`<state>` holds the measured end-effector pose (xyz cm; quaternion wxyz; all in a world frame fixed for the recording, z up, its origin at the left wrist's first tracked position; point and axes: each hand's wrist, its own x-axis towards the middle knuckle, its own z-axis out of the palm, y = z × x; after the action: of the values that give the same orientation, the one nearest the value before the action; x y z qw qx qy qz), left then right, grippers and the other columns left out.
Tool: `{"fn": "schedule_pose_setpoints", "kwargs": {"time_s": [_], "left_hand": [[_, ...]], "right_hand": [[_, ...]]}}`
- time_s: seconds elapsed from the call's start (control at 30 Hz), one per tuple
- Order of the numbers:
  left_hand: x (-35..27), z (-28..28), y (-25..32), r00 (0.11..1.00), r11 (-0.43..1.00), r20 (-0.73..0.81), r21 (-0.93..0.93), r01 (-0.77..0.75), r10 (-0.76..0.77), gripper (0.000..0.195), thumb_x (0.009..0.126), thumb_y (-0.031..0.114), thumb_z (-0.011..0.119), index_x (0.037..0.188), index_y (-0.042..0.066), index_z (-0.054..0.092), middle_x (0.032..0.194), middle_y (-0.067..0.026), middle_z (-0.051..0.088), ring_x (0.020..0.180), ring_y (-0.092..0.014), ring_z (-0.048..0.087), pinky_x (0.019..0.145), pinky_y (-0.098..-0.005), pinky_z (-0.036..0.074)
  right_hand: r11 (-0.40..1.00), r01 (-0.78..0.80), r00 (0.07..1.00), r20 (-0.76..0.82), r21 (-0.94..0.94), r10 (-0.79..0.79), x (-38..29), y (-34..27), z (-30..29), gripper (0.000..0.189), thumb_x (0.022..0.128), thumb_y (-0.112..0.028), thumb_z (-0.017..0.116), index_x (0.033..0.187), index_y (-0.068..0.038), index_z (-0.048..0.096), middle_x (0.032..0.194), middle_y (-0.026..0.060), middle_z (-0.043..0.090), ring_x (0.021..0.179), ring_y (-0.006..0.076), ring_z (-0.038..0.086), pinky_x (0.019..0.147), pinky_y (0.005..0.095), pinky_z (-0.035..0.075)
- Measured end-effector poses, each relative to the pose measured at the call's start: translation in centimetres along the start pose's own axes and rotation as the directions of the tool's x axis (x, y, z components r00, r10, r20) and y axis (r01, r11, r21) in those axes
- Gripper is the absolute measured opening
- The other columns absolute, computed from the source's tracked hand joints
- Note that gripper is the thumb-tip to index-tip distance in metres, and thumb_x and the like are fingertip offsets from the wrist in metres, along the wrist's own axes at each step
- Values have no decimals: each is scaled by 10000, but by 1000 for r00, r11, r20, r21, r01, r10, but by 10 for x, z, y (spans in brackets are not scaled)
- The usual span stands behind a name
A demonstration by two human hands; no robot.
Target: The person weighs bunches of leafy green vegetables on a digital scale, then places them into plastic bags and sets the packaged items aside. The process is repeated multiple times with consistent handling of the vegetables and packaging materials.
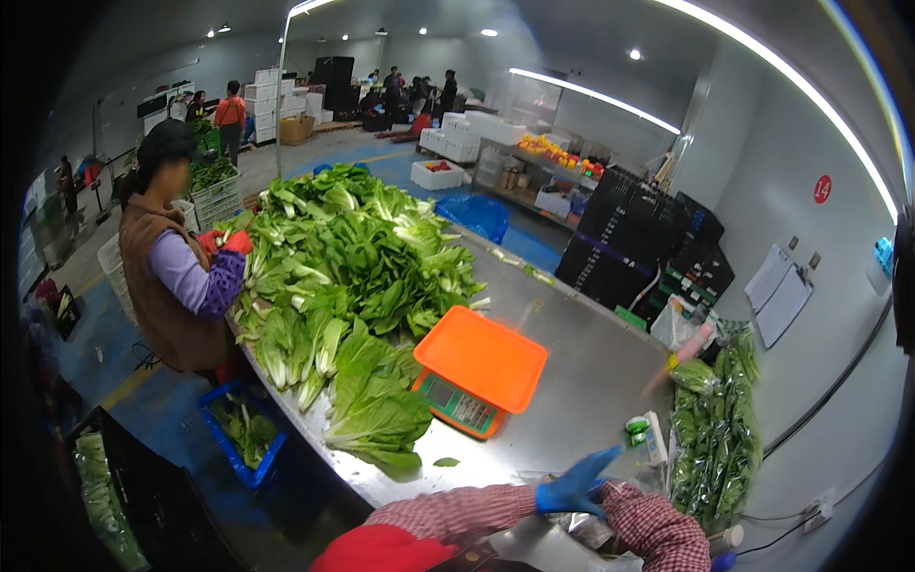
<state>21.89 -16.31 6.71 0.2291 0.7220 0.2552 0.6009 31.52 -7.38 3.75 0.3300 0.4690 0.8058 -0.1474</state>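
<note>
My left hand (570, 489), in a blue glove, reaches across at the table's near edge with thumb and fingers spread. My right hand (599, 489) is largely hidden behind it; only a bit of blue glove shows past the checked sleeve. Just below both hands lie clear plastic bags (585, 528). Ahead and to the left stands an orange-topped digital scale (480, 357) with a bare pan. A loose bunch of leafy greens (382, 415) lies left of the scale, at the front of a large heap of greens (357, 257). One torn leaf (447, 462) rests on the metal table (600, 357).
Bagged greens (715, 429) line the table's right side, near a small white-and-green device (647, 436). A co-worker (171, 250) in red gloves stands left of the heap. Below is a blue bin (243, 432) with leaves. Black crates (615, 229) stack beyond the table.
</note>
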Motion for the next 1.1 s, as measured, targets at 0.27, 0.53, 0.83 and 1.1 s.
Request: {"fn": "schedule_pose_setpoints", "kwargs": {"time_s": [0.27,0.53,0.83,1.1], "left_hand": [[-54,16,-41,948,852,211,515,98,-236,1142,461,456,730,1305,70,66,1341,-202,91,1233,-354,147,942,-545,155],[-29,-18,-29,839,805,189,447,389,-510,1025,562,471,689,1273,-18,135,1112,-170,467,1013,-307,458,858,-390,365],[-10,-9,-58,864,877,149,81,474,-481,430,530,352,719,838,94,565,801,-156,564,750,-342,534,657,-386,436],[2,-14,2,952,957,-120,-101,270,-282,483,601,242,701,991,48,493,823,-159,549,775,-302,544,674,-338,444]], "right_hand": [[915,92,965,190,392,-178,1,23,-8,591,725,-377,562,1173,-38,378,1140,118,453,990,242,482,843,325,375],[784,182,969,-243,593,-42,-140,19,-42,485,686,-361,615,1043,-45,524,994,112,561,912,252,533,815,329,392],[936,278,562,-827,218,26,-175,2,-34,64,681,-100,559,719,-76,604,701,118,586,669,289,552,668,363,422],[946,280,264,-934,-165,-241,-232,-13,-80,119,649,-97,584,767,-106,601,618,61,529,635,229,522,717,342,386]]}}
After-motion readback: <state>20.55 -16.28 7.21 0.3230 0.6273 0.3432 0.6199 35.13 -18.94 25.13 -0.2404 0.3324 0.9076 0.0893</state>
